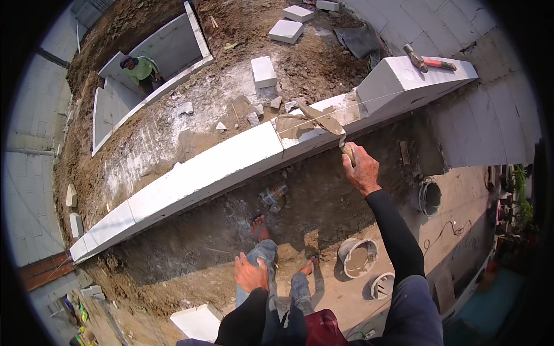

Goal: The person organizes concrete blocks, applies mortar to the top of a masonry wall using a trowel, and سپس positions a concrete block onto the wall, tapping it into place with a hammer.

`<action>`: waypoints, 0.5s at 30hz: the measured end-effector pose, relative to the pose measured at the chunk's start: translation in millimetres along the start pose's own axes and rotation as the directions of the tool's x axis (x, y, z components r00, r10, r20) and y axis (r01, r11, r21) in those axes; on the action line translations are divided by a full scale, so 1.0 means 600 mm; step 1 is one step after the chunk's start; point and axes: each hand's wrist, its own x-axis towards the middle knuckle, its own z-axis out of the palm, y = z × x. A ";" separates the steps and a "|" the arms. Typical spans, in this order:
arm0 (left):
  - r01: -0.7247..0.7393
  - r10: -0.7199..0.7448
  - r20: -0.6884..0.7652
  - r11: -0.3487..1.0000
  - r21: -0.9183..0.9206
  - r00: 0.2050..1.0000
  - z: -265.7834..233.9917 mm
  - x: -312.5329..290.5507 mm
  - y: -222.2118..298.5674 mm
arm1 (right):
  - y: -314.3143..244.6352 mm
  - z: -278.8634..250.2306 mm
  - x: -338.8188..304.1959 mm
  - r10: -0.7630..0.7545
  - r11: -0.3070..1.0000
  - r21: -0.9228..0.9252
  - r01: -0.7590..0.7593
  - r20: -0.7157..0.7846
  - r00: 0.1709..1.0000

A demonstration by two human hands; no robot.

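My right hand [363,168] is closed round the wooden handle of a trowel [324,120]. The trowel's blade lies over a low stretch of the white block wall [213,164], where grey mortar [291,128] is spread. A thin string runs along the wall just above this gap. To the right of the gap a taller white block [398,81] stands on the wall, with a red-handled hammer [426,62] lying on top. My left hand [251,274] hangs in front of my leg with its fingers apart, holding nothing.
A bucket of mortar [358,258], a smaller pail [382,286] and a dark bucket [428,198] stand at right. Loose white blocks [264,72] and broken pieces lie beyond the wall. Another person [140,70] stands inside a block-walled pit at far left. A white block [197,322] lies near my feet.
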 end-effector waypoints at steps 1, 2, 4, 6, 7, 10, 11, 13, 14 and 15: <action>-0.005 0.005 0.000 1.000 -0.006 1.000 0.003 -0.003 -0.001 | 0.022 0.026 -0.008 0.030 0.998 -0.049 -0.031 -0.023 0.999; -0.001 0.001 -0.004 1.000 -0.003 1.000 0.005 -0.003 -0.008 | 0.035 0.061 -0.023 0.059 0.995 -0.083 -0.063 -0.042 0.997; -0.024 0.024 -0.016 0.999 0.030 1.000 0.007 -0.011 -0.007 | 0.028 0.108 -0.065 0.165 0.975 -0.153 -0.161 0.015 0.986; -0.033 0.034 -0.013 0.998 0.054 0.999 0.010 -0.022 -0.011 | 0.012 0.136 -0.119 0.226 0.961 -0.161 -0.224 -0.010 0.974; -0.032 0.033 -0.011 0.998 0.060 0.999 0.013 -0.026 -0.010 | 0.007 0.134 -0.153 0.250 0.955 -0.166 -0.246 0.004 0.968; -0.005 0.006 -0.024 0.999 0.047 1.000 0.012 -0.021 -0.009 | -0.017 0.092 -0.241 0.353 0.927 -0.174 -0.331 0.112 0.929; 0.008 -0.007 -0.029 0.999 0.038 1.000 0.009 -0.016 -0.009 | -0.033 0.060 -0.255 0.373 0.926 -0.125 -0.357 0.143 0.917; 0.040 -0.039 -0.025 0.999 0.020 0.999 0.001 -0.012 -0.005 | -0.048 0.001 -0.249 0.394 0.919 -0.031 -0.394 0.144 0.908; 0.053 -0.053 -0.017 0.999 0.011 0.998 -0.004 -0.014 -0.002 | -0.053 -0.029 -0.244 0.392 0.918 0.017 -0.397 0.113 0.913; 0.049 -0.048 -0.026 0.999 0.016 0.999 -0.006 -0.012 -0.003 | -0.063 -0.051 -0.237 0.390 0.915 0.075 -0.396 0.086 0.917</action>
